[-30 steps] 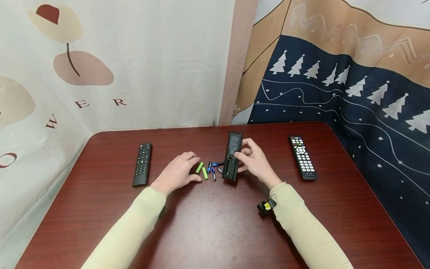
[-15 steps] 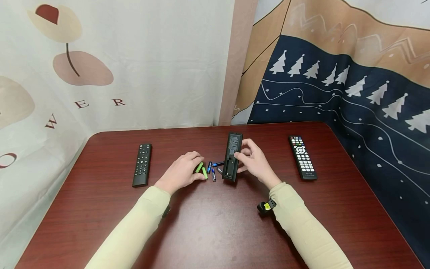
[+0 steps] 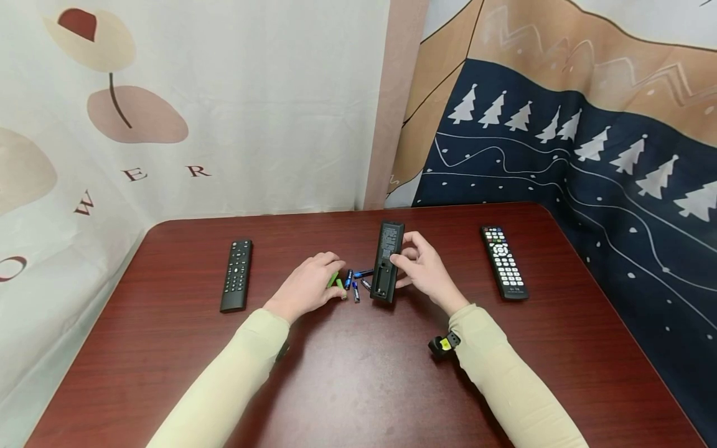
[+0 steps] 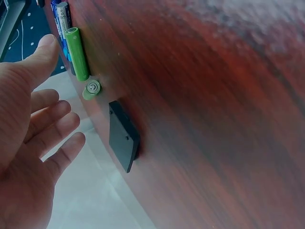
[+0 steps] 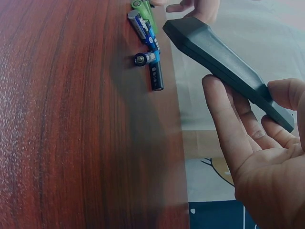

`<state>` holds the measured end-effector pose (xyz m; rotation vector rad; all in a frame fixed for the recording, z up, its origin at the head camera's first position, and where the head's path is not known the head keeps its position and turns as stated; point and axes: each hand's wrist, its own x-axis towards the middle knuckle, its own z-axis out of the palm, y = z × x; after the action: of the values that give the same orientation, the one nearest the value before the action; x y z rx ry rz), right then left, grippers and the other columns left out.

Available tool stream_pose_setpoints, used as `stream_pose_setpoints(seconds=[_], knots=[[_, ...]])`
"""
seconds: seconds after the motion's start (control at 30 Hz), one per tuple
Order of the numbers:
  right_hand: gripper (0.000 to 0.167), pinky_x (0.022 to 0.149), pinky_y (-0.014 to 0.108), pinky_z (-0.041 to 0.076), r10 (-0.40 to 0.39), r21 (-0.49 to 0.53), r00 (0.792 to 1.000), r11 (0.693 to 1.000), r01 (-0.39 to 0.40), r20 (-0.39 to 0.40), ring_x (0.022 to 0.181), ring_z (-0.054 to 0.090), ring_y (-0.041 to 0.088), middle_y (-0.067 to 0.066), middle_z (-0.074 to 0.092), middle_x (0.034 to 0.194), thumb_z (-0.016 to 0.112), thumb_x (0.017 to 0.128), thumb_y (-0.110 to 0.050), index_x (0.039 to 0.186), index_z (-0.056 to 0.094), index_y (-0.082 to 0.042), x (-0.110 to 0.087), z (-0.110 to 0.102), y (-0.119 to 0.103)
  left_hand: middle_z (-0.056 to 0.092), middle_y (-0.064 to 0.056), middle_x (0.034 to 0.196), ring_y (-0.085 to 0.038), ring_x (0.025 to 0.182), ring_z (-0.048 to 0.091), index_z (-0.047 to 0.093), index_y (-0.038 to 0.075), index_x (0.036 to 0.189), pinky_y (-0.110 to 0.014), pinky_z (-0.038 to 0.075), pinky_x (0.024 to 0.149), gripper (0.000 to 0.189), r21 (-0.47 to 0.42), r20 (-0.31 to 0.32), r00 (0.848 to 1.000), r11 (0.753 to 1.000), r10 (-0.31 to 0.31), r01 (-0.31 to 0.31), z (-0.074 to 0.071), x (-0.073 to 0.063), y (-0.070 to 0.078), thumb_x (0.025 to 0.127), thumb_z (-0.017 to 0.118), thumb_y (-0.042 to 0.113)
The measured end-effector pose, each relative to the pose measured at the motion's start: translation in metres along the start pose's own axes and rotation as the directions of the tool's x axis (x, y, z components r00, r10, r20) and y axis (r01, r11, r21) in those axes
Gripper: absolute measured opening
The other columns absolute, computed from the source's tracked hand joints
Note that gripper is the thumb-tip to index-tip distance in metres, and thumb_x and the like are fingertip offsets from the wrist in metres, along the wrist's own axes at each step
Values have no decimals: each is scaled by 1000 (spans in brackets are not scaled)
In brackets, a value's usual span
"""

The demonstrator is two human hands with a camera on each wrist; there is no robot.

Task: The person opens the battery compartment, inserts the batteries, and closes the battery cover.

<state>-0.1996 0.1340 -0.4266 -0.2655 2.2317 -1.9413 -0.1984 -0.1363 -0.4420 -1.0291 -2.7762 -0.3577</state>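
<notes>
My right hand (image 3: 428,270) holds a black remote control (image 3: 386,249) tilted, its back facing me and the battery compartment uncovered at the lower end. In the right wrist view, thumb and fingers grip the remote (image 5: 214,52) from both sides. My left hand (image 3: 307,283) hovers by two green batteries (image 3: 340,285), partly hiding them. From the left wrist view, its thumb points close to an upright-looking green battery (image 4: 77,55), while the fingers (image 4: 62,126) are loosely bent around nothing. Several blue batteries (image 3: 349,280) lie between the hands.
Another black remote (image 3: 237,274) lies on the left of the brown table (image 3: 358,386). One with white buttons (image 3: 504,264) lies on the right. Patterned curtains (image 3: 269,112) hang behind the table's back edge.
My left hand has shifted slightly right, over the green batteries, covering more of them. My right hand keeps the remote in nearly the same place.
</notes>
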Motion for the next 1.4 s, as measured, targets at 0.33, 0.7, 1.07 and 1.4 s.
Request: stream_pose_setpoints(seconds=[0.33, 0.7, 1.07, 1.4], knots=[[33, 66, 47, 64, 11, -1, 1000, 1000, -11, -4, 82, 75, 27, 26, 69, 104, 60, 102, -5, 132, 47, -3, 0, 0, 1, 66, -12, 122, -29, 112, 63, 68, -2, 127, -46, 52, 100, 54, -12, 37, 999, 1000, -8, 9, 2, 6, 4, 88, 83, 33], [33, 67, 49, 64, 21, -3, 1000, 1000, -21, -7, 86, 75, 33, 25, 69, 104, 60, 102, -5, 132, 47, -4, 0, 0, 3, 67, -10, 122, -27, 113, 63, 69, 1, 127, -45, 52, 100, 53, -1, 63, 998, 1000, -11, 11, 4, 12, 8, 89, 83, 34], [33, 67, 48, 64, 20, -1, 1000, 1000, -20, -9, 88, 75, 35, 25, 69, 104, 60, 102, -6, 132, 48, -4, 0, -1, 3, 69, -9, 121, -26, 114, 65, 70, 3, 125, -44, 52, 99, 49, 2, 86, 996, 1000, -1, 1, 7, 16, 7, 87, 85, 30], [33, 67, 47, 64, 22, -4, 1000, 1000, -22, -11, 87, 75, 34, 25, 69, 104, 60, 102, -6, 132, 48, -4, -1, -1, 3, 70, -9, 124, -26, 117, 65, 71, 4, 125, -45, 52, 101, 42, 18, 144, 990, 1000, -14, 11, 8, 22, 8, 89, 81, 23]])
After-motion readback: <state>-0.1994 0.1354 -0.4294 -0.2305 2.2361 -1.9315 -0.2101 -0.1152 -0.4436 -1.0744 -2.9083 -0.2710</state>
